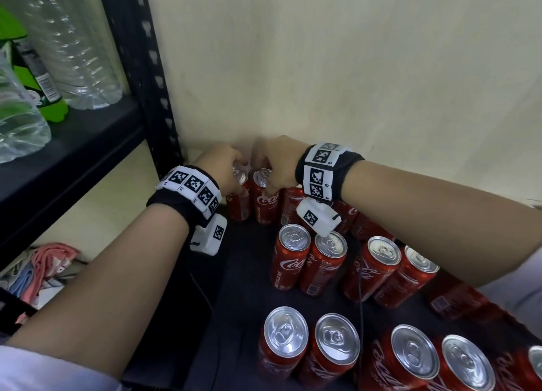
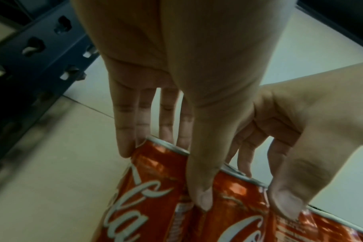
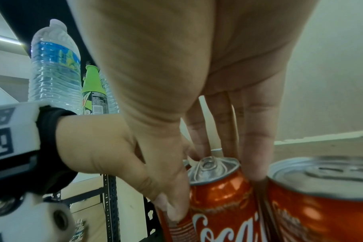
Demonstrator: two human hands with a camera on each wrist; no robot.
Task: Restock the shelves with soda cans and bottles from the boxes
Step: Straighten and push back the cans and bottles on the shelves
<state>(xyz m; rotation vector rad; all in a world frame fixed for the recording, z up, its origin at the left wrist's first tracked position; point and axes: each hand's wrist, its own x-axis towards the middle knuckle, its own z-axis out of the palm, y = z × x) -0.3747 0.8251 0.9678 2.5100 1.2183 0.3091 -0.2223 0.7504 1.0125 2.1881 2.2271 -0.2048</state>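
Two red cola cans stand side by side at the back left of the dark shelf (image 1: 240, 273), close to the wall. My left hand (image 1: 234, 170) grips the left can (image 1: 239, 207) from above. In the left wrist view the thumb (image 2: 201, 193) lies on the front of that can (image 2: 151, 188) and the fingers (image 2: 124, 144) reach behind its rim. My right hand (image 1: 264, 168) grips the right can (image 1: 265, 207) the same way. In the right wrist view its thumb and fingers (image 3: 257, 163) clasp that can (image 3: 222, 196) just under the lid.
Several more red cans (image 1: 322, 261) stand in rows on the shelf nearer me and to the right. A black slotted post (image 1: 146, 68) rises on the left. Beyond it, water bottles (image 1: 79, 44) and a green soda bottle (image 1: 44, 91) fill a higher shelf. Cloths (image 1: 44, 267) lie below.
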